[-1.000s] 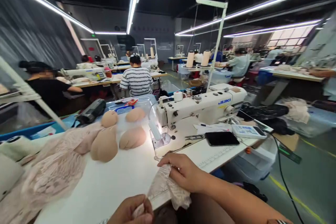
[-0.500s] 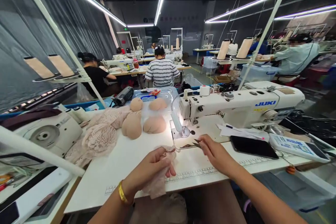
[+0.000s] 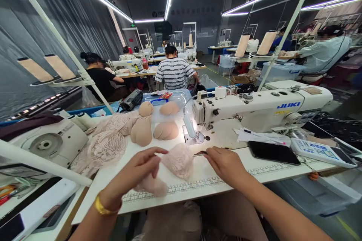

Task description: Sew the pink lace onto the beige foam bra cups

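Lace piece (image 3: 179,162) — on table (image 3: 199,168), beside left fingers (image 3: 157,151)

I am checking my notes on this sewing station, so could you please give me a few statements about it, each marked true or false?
1. The left hand is close to a pale lace piece. True.
2. A gold bracelet is on the right wrist. False: it is on the left wrist.
3. A black phone lies to the right of the right hand. True.
4. The screen of that black phone is glowing. False: it is dark.
5. The white sewing machine in front of the person bears blue lettering that reads JUKI. True.
6. The beige cups lie to the right of that machine. False: they lie to its left.
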{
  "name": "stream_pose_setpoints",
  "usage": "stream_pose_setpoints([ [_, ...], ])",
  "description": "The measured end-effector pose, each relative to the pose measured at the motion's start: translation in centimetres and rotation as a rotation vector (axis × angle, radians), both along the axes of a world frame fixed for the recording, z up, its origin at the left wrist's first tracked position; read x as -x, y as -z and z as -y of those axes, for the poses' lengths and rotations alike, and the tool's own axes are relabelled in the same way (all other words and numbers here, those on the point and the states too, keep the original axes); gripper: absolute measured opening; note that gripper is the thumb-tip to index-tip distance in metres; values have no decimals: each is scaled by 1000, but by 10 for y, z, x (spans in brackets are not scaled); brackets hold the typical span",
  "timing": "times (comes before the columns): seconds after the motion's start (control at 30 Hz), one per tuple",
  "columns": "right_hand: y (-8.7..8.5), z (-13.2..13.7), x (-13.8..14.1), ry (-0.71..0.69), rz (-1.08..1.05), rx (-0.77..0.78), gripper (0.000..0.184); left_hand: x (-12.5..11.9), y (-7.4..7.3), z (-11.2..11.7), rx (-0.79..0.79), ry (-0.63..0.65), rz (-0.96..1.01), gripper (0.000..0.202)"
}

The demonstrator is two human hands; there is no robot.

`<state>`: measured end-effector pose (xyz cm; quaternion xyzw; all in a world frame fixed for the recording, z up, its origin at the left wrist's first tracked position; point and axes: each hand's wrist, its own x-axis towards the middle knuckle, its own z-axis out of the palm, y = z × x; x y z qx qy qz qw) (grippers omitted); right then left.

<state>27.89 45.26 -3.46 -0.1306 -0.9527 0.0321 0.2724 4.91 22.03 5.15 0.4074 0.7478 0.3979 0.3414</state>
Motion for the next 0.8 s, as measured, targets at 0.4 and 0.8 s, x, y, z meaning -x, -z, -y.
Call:
stream_pose_setpoints([
  [0.4, 20, -6, 6, -185, -49, 294, 21, -58, 63, -53, -46, 24, -690, 37],
  [0.8, 2, 14, 28, -395, -159, 1325, 45, -52, 43, -33, -408, -109, 425, 24],
])
